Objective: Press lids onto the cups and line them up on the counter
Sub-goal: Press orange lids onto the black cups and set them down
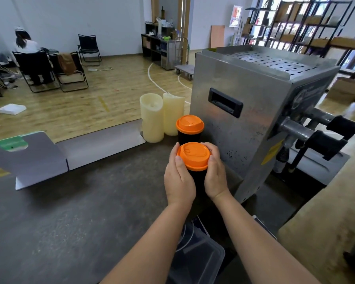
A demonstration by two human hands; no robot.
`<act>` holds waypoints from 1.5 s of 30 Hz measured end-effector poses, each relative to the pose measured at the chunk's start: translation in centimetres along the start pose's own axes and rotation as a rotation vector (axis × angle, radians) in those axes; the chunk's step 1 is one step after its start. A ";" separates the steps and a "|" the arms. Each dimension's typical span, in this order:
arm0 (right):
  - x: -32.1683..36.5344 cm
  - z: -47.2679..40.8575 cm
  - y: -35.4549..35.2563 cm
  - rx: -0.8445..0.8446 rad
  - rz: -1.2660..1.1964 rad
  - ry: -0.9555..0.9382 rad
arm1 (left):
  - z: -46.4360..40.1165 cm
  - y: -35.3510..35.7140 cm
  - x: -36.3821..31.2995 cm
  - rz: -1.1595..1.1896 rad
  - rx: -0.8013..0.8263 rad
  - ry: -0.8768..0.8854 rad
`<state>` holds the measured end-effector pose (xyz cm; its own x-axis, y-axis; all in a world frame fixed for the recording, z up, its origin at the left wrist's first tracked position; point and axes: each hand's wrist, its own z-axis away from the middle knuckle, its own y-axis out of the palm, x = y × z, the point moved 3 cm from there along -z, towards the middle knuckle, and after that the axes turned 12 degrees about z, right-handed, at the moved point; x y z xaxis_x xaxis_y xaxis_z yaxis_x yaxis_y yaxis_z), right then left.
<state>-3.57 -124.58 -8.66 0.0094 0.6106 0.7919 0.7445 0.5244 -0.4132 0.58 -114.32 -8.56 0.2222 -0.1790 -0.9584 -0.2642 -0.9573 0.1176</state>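
From the head view, a black cup [197,181] with an orange lid [193,155] is clasped between the left hand [178,181] and right hand [214,173], fingers curled round the lid's rim. A second lidded cup [190,129] is seen just behind it on the dark counter [80,222], beside two cream candles [152,117] and a steel machine [254,111].

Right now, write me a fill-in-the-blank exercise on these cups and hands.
1. Both cup lids are coloured ____.
2. The left hand and right hand grip the ____ cup between them.
3. The far cup stands beside two cream ____.
4. Right of the cups stands a ____ machine.

Missing words: orange; near; candles; metal
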 end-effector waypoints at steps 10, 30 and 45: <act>-0.5 0.0 0.2 -0.009 0.099 -0.045 | -0.7 -0.1 0.7 -0.030 0.022 -0.017; -0.7 -0.1 0.4 -0.045 0.052 0.022 | -0.9 -0.1 0.4 0.004 0.064 -0.002; 1.0 0.7 -1.1 -0.251 0.047 0.279 | -1.1 -1.3 -0.2 0.016 0.177 -0.053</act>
<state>-4.80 -124.16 -7.76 0.2028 0.4274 0.8810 0.8793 0.3165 -0.3560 1.91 -113.29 -8.19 0.1683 -0.1772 -0.9697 -0.4294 -0.8987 0.0897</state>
